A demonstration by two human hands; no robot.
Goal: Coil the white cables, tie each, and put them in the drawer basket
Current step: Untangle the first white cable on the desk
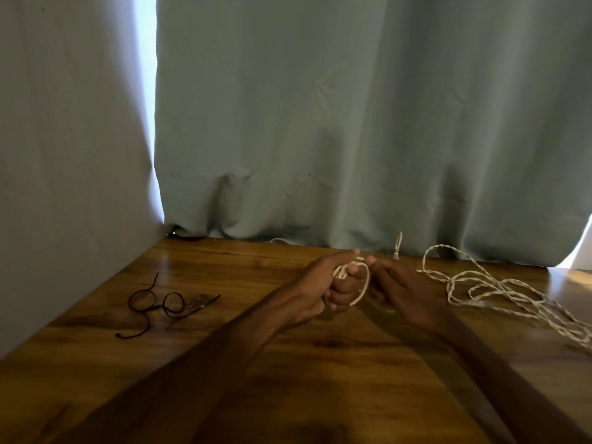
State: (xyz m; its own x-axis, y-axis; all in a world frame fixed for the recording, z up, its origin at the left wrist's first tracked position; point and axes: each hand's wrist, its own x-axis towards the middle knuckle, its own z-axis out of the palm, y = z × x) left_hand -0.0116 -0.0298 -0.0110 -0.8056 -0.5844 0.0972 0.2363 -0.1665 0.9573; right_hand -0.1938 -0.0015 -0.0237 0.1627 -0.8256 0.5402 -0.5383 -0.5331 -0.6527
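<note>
Cable comes in two lots: one small coil [367, 282] and one loose tangle [499, 293]. Far left, one pair of glasses [157, 302] lies on the table [320, 363]. Your left hand [320, 283] is clenched round the coil, loops wrapped over its fingers. Your right hand [407, 290] sits just beside it, thumb at the loop; it's too dim to tell whether it grips. One white strip [398, 245] stands up behind it. The tangle sprawls right, running off the edge.
</note>
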